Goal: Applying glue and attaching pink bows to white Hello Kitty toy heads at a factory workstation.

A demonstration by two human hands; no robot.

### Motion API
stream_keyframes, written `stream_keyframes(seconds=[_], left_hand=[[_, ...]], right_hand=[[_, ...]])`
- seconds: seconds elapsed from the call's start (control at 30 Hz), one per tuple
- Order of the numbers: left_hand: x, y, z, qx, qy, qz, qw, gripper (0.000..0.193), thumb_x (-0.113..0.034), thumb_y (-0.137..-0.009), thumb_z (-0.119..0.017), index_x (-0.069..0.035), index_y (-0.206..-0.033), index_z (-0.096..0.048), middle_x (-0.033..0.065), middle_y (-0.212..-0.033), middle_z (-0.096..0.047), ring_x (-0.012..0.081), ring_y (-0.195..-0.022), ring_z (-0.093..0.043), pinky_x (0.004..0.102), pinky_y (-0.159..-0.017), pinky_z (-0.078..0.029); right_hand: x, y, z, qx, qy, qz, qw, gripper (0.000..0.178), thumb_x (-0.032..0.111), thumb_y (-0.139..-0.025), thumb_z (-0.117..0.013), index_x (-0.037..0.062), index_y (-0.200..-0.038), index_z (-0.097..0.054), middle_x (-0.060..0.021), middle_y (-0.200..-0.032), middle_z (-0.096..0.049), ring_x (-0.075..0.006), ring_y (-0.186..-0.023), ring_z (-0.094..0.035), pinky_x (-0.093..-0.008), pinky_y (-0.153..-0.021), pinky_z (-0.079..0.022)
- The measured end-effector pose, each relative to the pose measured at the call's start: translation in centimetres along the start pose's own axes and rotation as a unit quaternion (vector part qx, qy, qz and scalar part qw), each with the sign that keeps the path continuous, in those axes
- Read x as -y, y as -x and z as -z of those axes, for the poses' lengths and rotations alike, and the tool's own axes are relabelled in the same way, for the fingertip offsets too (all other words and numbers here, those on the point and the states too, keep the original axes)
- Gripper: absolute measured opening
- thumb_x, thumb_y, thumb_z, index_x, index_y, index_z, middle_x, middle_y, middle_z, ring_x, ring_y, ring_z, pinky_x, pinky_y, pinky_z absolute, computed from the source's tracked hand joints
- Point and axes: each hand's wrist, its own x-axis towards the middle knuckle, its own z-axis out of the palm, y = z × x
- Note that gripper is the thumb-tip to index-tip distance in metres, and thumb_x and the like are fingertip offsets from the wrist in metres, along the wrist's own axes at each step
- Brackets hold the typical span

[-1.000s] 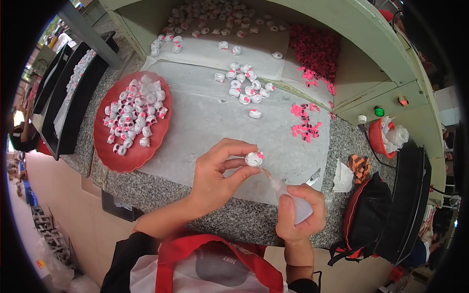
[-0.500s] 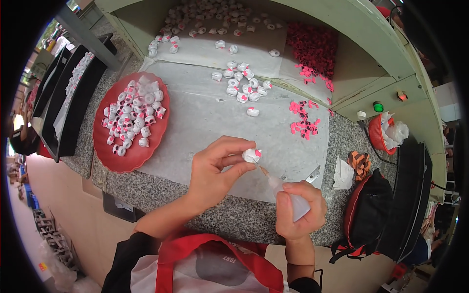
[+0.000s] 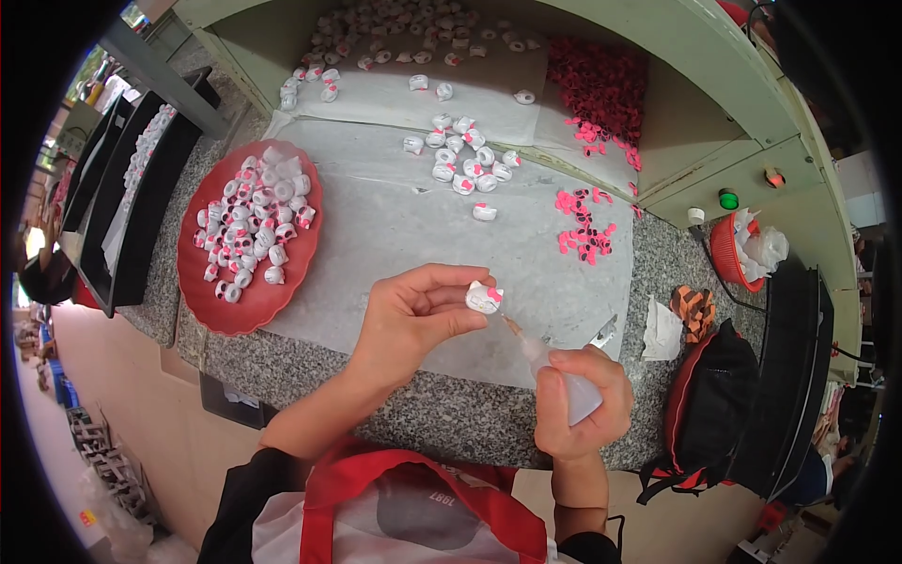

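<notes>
Between thumb and fingertips, my left hand [image 3: 411, 315] pinches a small white cat-head piece [image 3: 483, 297] with a pink bow, held above the paper-covered worktop. My right hand [image 3: 590, 399] is wrapped round a translucent squeeze bottle [image 3: 581, 397] with a thin needle-like nozzle. The nozzle tip points up and left, just below the white piece; I cannot tell whether it touches. Beyond my hands lies a cluster of similar white pieces [image 3: 473, 162], and to their right a scatter of flat pink pieces [image 3: 584, 226].
A red scalloped plate [image 3: 218, 318] heaped with white pieces stands at left, with black trays [image 3: 141, 221] beyond. A green cabinet [image 3: 695, 193] holds more white and pink pieces at the back. At right are a red basket [image 3: 725, 254], crumpled tissue [image 3: 661, 329] and a black bag [image 3: 719, 404].
The bottle's nozzle has drawn slightly down and right from the white piece. My left hand has turned the piece a little, so its bow shows more toward the top.
</notes>
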Motion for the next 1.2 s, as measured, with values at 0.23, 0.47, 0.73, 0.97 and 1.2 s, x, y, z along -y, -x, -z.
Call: stream_keyframes(seconds=[0.23,0.47,0.73,0.97,1.2], left_hand=[[0.1,-0.1,0.1,-0.006,-0.01,-0.009,1.0,0.037,0.011,-0.069,-0.06,0.005,-0.105,-0.053,0.0129,-0.099,-0.06,0.0163,-0.09,-0.058,0.0249,-0.076,-0.049],[0.3,-0.3,0.1,0.0,-0.014,-0.005,1.0,0.036,0.012,-0.069,-0.06,0.005,-0.104,-0.054,0.0126,-0.099,-0.06,0.0167,-0.09,-0.059,0.0258,-0.077,-0.049],[0.4,-0.3,0.3,-0.011,-0.017,-0.038,0.999,0.036,0.013,-0.069,-0.059,0.004,-0.104,-0.054,0.0123,-0.098,-0.06,0.0161,-0.09,-0.059,0.0254,-0.077,-0.049],[0.8,-0.1,0.0,0.007,-0.014,-0.025,1.0,0.034,0.011,-0.07,-0.059,0.004,-0.104,-0.054,0.0107,-0.096,-0.06,0.0135,-0.086,-0.059,0.0236,-0.075,-0.048],[1.4,-0.8,0.5,-0.025,-0.046,-0.02,0.998,0.034,0.009,-0.072,-0.06,0.003,-0.105,-0.054,0.0089,-0.093,-0.061,0.0122,-0.084,-0.059,0.0228,-0.074,-0.048]], right_hand=[[-0.1,0.0,0.3,0.01,-0.003,-0.012,1.0,0.021,-0.005,-0.064,-0.062,-0.0021,-0.083,-0.052,-0.008,-0.07,-0.061,-0.0175,-0.046,-0.053,-0.0255,-0.042,-0.041],[0.1,0.5,0.0,-0.003,-0.016,-0.108,0.994,0.013,0.006,-0.07,-0.058,-0.0008,-0.082,-0.056,-0.0105,-0.07,-0.06,-0.0162,-0.057,-0.057,-0.0245,-0.053,-0.044],[-6.8,-0.7,3.3,-0.095,-0.211,-0.491,0.84,0.018,0.005,-0.072,-0.056,-0.0045,-0.087,-0.058,-0.0046,-0.067,-0.058,-0.0131,-0.056,-0.055,-0.0254,-0.053,-0.047],[-11.4,-2.9,-1.7,0.111,0.263,-0.359,0.889,0.027,0.017,-0.069,-0.064,-0.0013,-0.088,-0.062,-0.0119,-0.069,-0.062,-0.0166,-0.061,-0.06,-0.0292,-0.057,-0.048],[-10.2,-0.8,-0.9,0.092,0.204,-0.328,0.918,0.02,0.015,-0.069,-0.065,-0.0004,-0.081,-0.063,-0.0091,-0.064,-0.061,-0.0103,-0.058,-0.057,-0.0264,-0.057,-0.046]])
